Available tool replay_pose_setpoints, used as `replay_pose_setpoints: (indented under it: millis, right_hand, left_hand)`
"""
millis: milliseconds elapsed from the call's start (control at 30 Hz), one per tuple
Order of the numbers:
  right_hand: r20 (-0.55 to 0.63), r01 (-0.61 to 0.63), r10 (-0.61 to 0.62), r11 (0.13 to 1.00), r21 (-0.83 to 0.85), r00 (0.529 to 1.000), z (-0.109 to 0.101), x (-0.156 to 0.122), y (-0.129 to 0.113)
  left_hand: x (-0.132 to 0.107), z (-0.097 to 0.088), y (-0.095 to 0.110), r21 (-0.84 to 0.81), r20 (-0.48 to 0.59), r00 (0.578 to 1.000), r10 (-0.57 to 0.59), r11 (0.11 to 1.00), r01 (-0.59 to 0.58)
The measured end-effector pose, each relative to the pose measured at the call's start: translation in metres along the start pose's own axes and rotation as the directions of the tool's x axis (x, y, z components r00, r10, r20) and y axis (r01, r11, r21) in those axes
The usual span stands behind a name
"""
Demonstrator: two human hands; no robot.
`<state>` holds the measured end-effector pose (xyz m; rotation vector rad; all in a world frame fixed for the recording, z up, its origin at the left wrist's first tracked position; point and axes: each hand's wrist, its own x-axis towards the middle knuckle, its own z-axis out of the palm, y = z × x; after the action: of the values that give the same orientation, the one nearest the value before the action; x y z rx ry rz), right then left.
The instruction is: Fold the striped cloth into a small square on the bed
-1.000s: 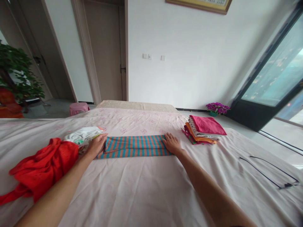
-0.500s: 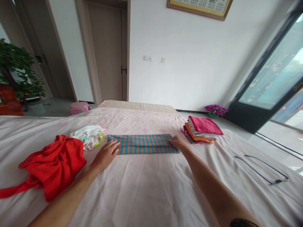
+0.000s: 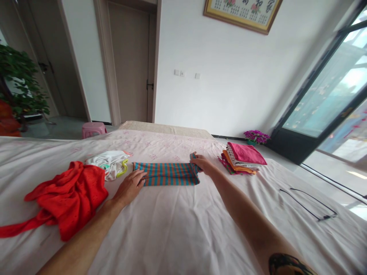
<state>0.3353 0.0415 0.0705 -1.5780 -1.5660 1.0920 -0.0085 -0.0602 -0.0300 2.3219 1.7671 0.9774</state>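
Observation:
A blue-and-orange striped garment (image 3: pixel 168 173), folded into a long strip, lies in front of me on the light sheet (image 3: pixel 172 229). My left hand (image 3: pixel 132 184) rests on its left end, fingers stretched out over the cloth. At the other end, my right hand (image 3: pixel 200 163) pinches the cloth and holds that end raised and turned inward. To the left of my left hand lie a crumpled red garment (image 3: pixel 71 194) and, behind it, a white garment (image 3: pixel 107 162) with yellow edging.
A stack of folded clothes (image 3: pixel 243 157), pink on top, sits to the right. Eyeglasses (image 3: pixel 311 204) lie on the sheet nearer the right edge. Beyond the bed are a pink stool (image 3: pixel 94 129), purple flowers (image 3: pixel 256 136) and a door (image 3: pixel 130 65).
My right hand has lifted the right end of the striped garment and moved it left, so the flat strip is shorter. My left hand stays on the left end. The view has shifted slightly.

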Motion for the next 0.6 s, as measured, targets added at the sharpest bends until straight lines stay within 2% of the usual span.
replay_pose_setpoints:
  millis: [100, 233, 333, 400, 467, 500, 533, 600]
  right_hand:
    - [0.031, 0.036, -0.036, 0.999, -0.003, 0.999, 0.038, 0.002, -0.021]
    - [0.066, 0.081, -0.079, 0.996, -0.039, 0.995, 0.083, -0.002, -0.034]
    - [0.09, 0.095, -0.089, 0.993, -0.069, 0.992, 0.103, -0.009, -0.037]
    - [0.062, 0.158, -0.149, 0.972, -0.173, 0.987, 0.11, -0.015, -0.036]
    - [0.027, 0.274, -0.286, 0.881, -0.386, 0.958, 0.117, -0.023, -0.029]
    - [0.041, 0.342, -0.373, 0.797, -0.498, 0.927, 0.121, -0.028, -0.023]
    - [0.083, 0.409, -0.45, 0.7, -0.585, 0.889, 0.126, -0.032, -0.016]
    - [0.201, 0.518, -0.534, 0.549, -0.656, 0.821, 0.136, -0.039, 0.0]
  left_hand:
    - [-0.001, 0.0, -0.001, -0.004, 0.005, 1.0, 0.006, 1.0, -0.006]
    - [-0.003, 0.0, -0.004, -0.015, 0.0, 1.0, 0.02, 1.0, -0.02]
    - [-0.004, 0.0, -0.006, -0.019, -0.008, 0.999, 0.033, 0.999, -0.033]
    - [-0.004, -0.001, -0.005, -0.02, -0.008, 0.999, 0.038, 0.999, -0.038]
    - [-0.003, -0.001, -0.004, -0.013, -0.006, 0.999, 0.039, 0.999, -0.039]
    - [-0.002, -0.001, -0.004, -0.007, -0.007, 0.999, 0.039, 0.999, -0.039]
    - [-0.002, -0.001, -0.003, 0.0, -0.009, 0.999, 0.041, 0.999, -0.041]
    - [-0.001, 0.0, -0.002, 0.012, -0.019, 0.999, 0.046, 0.999, -0.046]
